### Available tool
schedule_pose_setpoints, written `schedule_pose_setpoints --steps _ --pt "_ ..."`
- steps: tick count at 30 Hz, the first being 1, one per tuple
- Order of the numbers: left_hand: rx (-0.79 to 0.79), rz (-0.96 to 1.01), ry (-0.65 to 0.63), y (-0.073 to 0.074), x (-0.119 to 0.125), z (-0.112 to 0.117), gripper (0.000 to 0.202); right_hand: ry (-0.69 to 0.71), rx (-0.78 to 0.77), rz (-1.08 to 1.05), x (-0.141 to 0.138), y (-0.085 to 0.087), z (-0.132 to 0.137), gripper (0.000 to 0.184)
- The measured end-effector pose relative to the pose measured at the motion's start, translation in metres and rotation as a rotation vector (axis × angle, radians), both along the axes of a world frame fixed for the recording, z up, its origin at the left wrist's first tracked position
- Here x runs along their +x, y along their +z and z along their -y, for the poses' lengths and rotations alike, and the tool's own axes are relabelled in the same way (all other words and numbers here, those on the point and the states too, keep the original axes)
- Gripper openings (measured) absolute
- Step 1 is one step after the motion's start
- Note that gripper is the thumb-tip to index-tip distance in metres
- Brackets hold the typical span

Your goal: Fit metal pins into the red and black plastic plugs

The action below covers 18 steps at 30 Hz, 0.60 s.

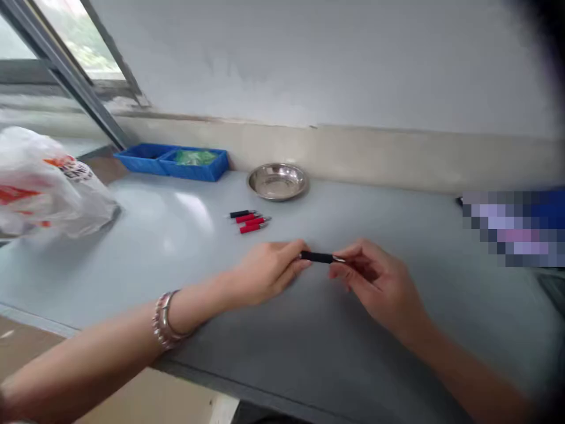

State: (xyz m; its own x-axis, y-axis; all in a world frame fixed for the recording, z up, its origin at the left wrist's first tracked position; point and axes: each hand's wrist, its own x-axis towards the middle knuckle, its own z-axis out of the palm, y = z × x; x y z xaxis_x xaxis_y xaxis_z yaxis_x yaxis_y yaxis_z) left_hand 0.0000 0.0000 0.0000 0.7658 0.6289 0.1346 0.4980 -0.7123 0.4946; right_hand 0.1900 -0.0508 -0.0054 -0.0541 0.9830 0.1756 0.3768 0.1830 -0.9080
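The black pen (318, 257) is short and thin, with a matte dark body and a small silver tip at its right end. It lies level, just above the grey tabletop (145, 247), held between both hands near the middle of the view. The left hand (269, 270) closes its fingertips around the left end of the pen, and a bead bracelet (164, 321) sits on its wrist. The right hand (375, 282) pinches the silver tip end with thumb and forefinger, while the other fingers are curled loosely under. Behind the hands, a little to the left, four similar pens (249, 221) lie together on the tabletop: one black and three red, all with silver tips pointing right. Further back stands a shallow steel bowl (278, 181), and left of it a blue tray (172, 160) with something green inside. A white plastic bag (44, 185) with red print rests at the far left edge.
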Motion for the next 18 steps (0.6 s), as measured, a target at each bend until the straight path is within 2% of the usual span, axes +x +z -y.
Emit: schedule_pose_setpoints --steps 8,18 --pt "-0.007 -0.051 0.008 -0.0008 0.0084 0.0021 0.025 0.024 -0.142 -0.155 0.0019 -0.0018 -0.0015 0.018" --pt "-0.029 -0.042 -0.031 0.0008 0.0108 0.0010 0.031 -0.045 -0.047 -0.117 0.0054 -0.0050 -0.0009 0.017"
